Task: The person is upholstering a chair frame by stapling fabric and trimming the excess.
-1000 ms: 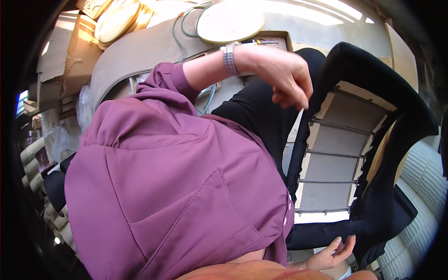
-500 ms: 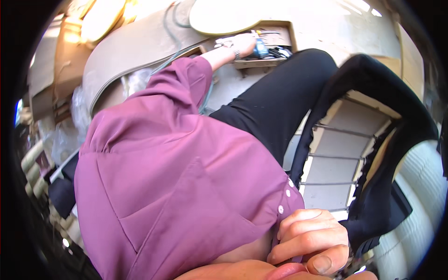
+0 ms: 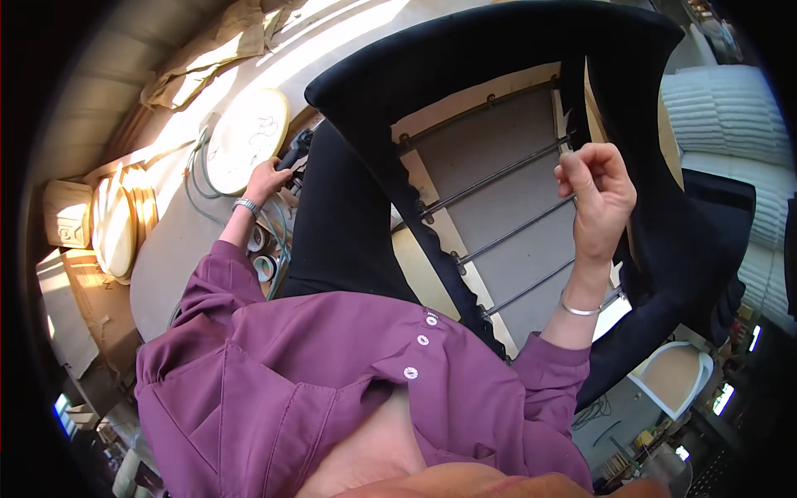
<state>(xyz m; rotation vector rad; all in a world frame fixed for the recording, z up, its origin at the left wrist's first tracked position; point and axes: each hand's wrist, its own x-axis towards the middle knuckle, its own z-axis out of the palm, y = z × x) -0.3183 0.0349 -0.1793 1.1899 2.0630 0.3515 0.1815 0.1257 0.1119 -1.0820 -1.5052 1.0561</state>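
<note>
An upturned chair seat frame (image 3: 490,207) covered in black fabric (image 3: 465,62) lies over my black trousers (image 3: 332,232), with metal spring rods (image 3: 498,178) crossing its grey underside. My right hand (image 3: 594,199), with a bangle on the wrist, is raised at the frame's right side. Its thumb and fingers pinch a strip of the black fabric's edge (image 3: 573,116). My left hand (image 3: 267,178), wearing a watch, reaches out to the left and grips a dark hand tool (image 3: 295,153) beside a round pale wooden disc (image 3: 246,141).
A curved pale worktable (image 3: 166,249) carries a green hose (image 3: 195,170), tape rolls (image 3: 264,266) and more round discs (image 3: 116,228). Brown paper (image 3: 216,50) lies at the far side. White ribbed cushions (image 3: 730,116) stand at right, with another seat shell (image 3: 672,378) on the floor.
The view has swung right. My right hand rose from my lap to the frame's right edge and closed on the fabric. My left hand stays stretched out to the worktable, gripping the tool.
</note>
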